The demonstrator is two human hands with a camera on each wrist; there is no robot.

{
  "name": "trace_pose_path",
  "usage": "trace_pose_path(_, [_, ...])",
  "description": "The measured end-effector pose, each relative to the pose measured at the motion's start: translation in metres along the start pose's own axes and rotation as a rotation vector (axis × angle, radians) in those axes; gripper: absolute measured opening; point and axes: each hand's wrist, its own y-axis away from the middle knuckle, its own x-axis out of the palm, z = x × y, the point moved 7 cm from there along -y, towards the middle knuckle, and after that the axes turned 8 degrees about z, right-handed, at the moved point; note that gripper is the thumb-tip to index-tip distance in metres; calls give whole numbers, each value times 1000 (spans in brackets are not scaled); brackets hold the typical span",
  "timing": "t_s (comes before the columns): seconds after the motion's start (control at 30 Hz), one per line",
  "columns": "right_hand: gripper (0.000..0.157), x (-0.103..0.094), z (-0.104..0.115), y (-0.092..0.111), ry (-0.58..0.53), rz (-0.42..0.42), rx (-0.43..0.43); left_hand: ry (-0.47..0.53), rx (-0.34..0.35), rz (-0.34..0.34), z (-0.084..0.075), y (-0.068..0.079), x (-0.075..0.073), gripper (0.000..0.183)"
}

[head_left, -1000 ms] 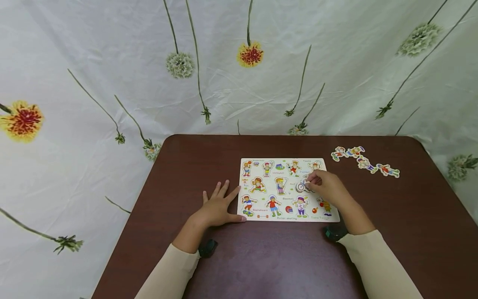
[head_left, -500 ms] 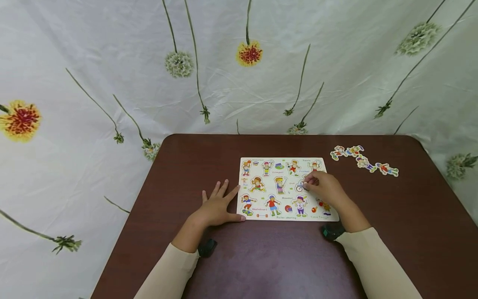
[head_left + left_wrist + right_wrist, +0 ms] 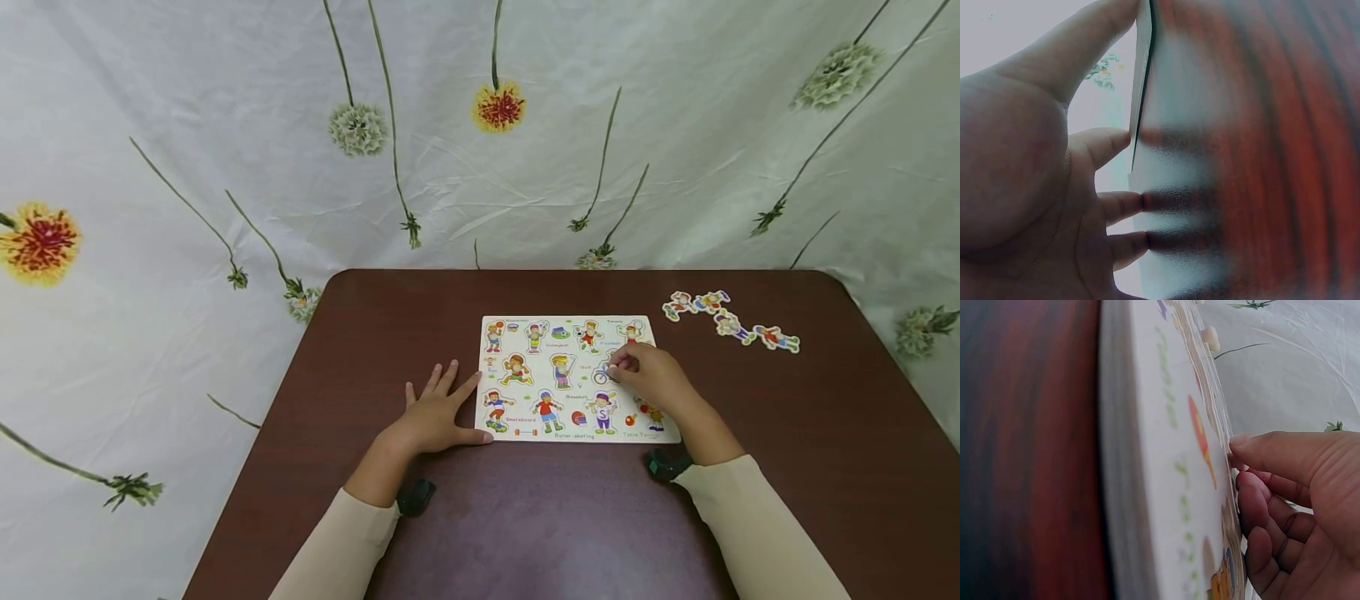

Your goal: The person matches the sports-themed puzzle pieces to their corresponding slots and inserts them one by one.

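Note:
A white peg puzzle board (image 3: 542, 367) with several printed sports figures lies flat on the table. My left hand (image 3: 433, 421) is at its left side, fingers spread on the tabletop. The left thumb touches the board's lower left corner, and the index fingertip meets its edge in the left wrist view. Over the board's right part, my right hand (image 3: 654, 379) pinches the small knob (image 3: 1238, 461) of a bicycle puzzle piece (image 3: 601, 376) between thumb and index finger. That piece sits at its place on the board, partly hidden by the fingers.
Several loose figure pieces (image 3: 733, 325) lie on the table (image 3: 847, 417) beyond the board's right side. A white flowered cloth (image 3: 435, 192) hangs behind the table. Dark wrist devices (image 3: 416, 497) show at both cuffs.
The bicycle piece stood slightly raised and offset a second ago; it now lies lower, in line with its slot. The right hand shifted slightly. The left hand stayed put.

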Motion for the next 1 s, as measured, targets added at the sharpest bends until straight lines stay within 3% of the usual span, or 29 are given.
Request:
trace_pose_path(0.4, [17,-4,2,2,-38,-12,8,3,1,-9,0,1,-1,104])
trace_pose_path(0.6, [27,-16,2,5,-92,-108,-5,6,0,-4,-1,1,0,104])
trace_pose_path(1.0, [31,-40,12,15,-188,-253,-40,0,1,-2,-1,1,0,104])
